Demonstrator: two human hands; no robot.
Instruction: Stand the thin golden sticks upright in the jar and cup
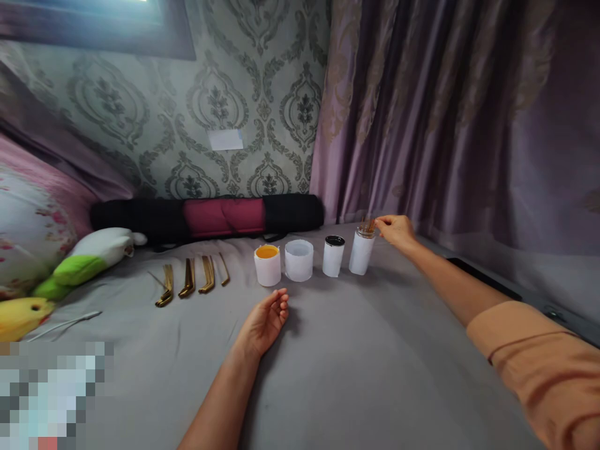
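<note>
My right hand (396,230) is at the mouth of a white-wrapped glass jar (360,255), its fingers pinched on thin brown sticks (367,224) that stand up from the rim. How many it grips is hidden. My left hand (265,322) rests on the grey sheet with its fingers curled in and nothing visible in them. Just beyond it stand a white-wrapped tub with an orange inside (268,269) and a wider, pale white tub (299,262). Between that tub and the jar is a white-wrapped can with a dark top (334,257).
Several bundles of bent golden sticks (206,275) lie to the left, with a single bent stick (225,270) beside them. Behind is a black and maroon roll (225,217). Plush toys (94,256) and a white cable (70,323) are at left. Purple curtains (422,112) hang at right.
</note>
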